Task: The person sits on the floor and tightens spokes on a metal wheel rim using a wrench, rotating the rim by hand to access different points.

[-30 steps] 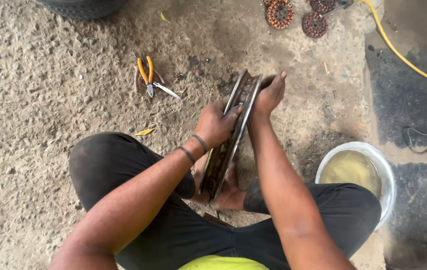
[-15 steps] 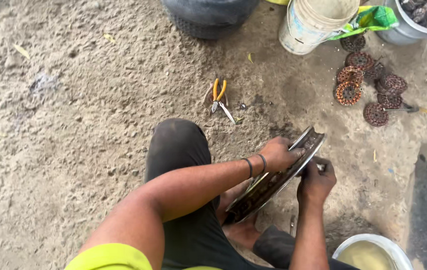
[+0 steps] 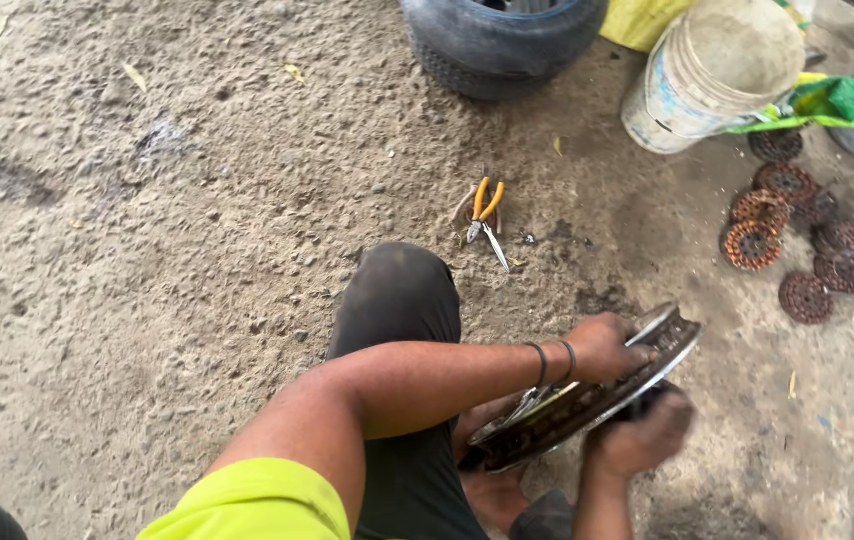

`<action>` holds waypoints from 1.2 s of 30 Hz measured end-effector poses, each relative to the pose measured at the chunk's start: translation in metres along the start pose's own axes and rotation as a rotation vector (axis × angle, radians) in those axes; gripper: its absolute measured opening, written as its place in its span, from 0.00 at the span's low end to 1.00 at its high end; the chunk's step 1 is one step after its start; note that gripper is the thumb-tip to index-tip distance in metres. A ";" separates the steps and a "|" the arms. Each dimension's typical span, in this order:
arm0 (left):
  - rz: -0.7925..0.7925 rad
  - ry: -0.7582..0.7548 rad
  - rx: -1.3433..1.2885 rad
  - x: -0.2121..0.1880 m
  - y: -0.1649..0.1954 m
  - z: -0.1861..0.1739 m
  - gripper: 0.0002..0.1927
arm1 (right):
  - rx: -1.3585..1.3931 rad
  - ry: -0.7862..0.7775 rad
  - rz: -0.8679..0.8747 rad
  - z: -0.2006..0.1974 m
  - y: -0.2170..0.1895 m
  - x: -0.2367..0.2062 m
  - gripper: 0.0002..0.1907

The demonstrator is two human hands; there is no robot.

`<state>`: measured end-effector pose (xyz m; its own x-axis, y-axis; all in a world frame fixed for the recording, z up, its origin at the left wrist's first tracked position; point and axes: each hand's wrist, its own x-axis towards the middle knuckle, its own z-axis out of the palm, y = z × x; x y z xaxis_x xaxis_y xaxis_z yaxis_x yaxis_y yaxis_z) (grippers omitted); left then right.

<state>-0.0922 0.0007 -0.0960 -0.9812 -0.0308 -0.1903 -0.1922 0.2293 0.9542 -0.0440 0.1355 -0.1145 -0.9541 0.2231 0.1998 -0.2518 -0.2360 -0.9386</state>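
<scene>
In the head view, the person is squatting on sandy ground, holding a rusty metal wheel rim (image 3: 587,395) tilted on edge at 5 o'clock in the frame. The left hand (image 3: 607,347) is clamping its fingers over the rim's upper edge. The right hand (image 3: 637,437), blurred, is gripping the rim from below. Orange-handled pliers (image 3: 487,210) are lying at 12 o'clock from the rim. 1 white bucket (image 3: 707,75) and several round copper-wound coils (image 3: 752,245) are sitting toward 1 and 2 o'clock, beside a black tyre (image 3: 502,40).
</scene>
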 end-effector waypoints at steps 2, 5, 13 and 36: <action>-0.023 -0.043 -0.036 -0.001 0.003 -0.001 0.20 | 0.074 0.059 -0.059 -0.006 0.007 0.038 0.24; 0.011 -0.027 -0.009 -0.005 0.010 -0.002 0.21 | 0.294 0.198 0.167 0.007 0.021 0.114 0.19; 0.017 0.009 0.030 -0.011 0.013 -0.012 0.20 | -0.156 0.074 0.201 0.033 0.018 0.086 0.13; -0.046 -0.070 -0.214 -0.005 -0.006 -0.008 0.18 | -0.050 -0.166 0.127 0.008 -0.004 -0.037 0.05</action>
<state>-0.0861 -0.0086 -0.0989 -0.9696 0.0324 -0.2427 -0.2422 0.0178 0.9701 -0.0088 0.1200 -0.1162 -0.9923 0.0348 0.1191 -0.1237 -0.2039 -0.9711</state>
